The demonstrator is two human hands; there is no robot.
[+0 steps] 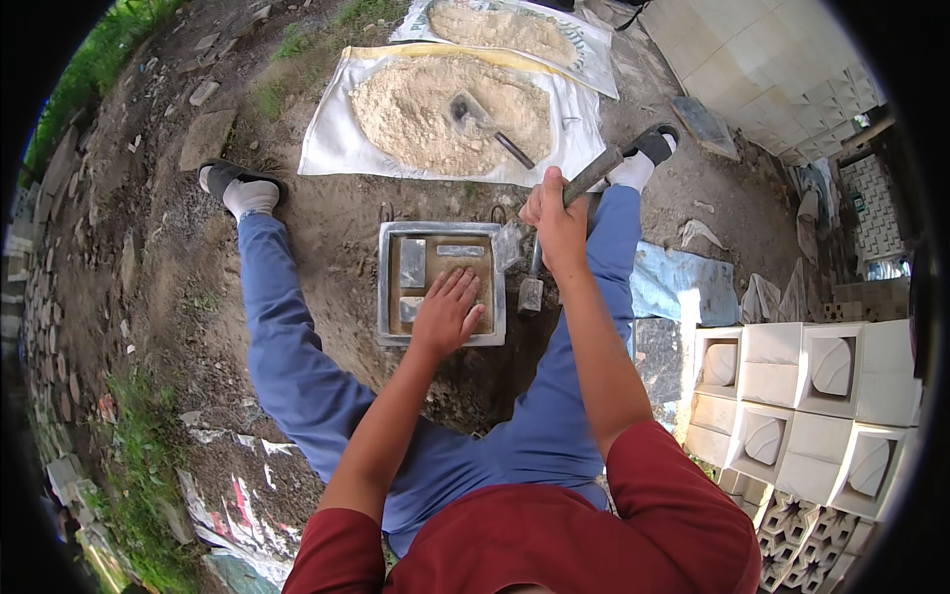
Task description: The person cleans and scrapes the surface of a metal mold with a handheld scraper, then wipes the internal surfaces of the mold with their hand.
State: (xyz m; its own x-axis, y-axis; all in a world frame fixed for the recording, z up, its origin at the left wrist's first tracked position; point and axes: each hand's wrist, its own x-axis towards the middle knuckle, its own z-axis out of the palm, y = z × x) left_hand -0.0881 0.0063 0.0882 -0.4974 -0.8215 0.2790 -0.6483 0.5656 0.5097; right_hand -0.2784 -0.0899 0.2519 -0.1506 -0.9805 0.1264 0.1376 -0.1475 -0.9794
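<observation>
A square grey metal mould (384, 287) lies on the ground between my legs, with a sandy brown fill and several grey rectangular blocks (413, 263) in it. My left hand (447, 305) rests flat on the fill, fingers spread, beside the lower block. Right of the mould, my right hand (556, 223) is closed round a thick grey bar-shaped tool (596, 172), which sticks out toward the upper right. Below that fist a flat grey blade (509, 246) overlaps the mould's right rim; whether it belongs to the held tool, I cannot tell. A block-headed tool (530, 295) stands close by.
Ahead, a white sack sheet (327, 144) bears a heap of pale powder (396, 109) with a scoop (470, 111) in it. A second powder-covered sheet (594, 61) lies beyond. Patterned pale blocks (782, 386) are stacked at the right, near a blue sheet (683, 282).
</observation>
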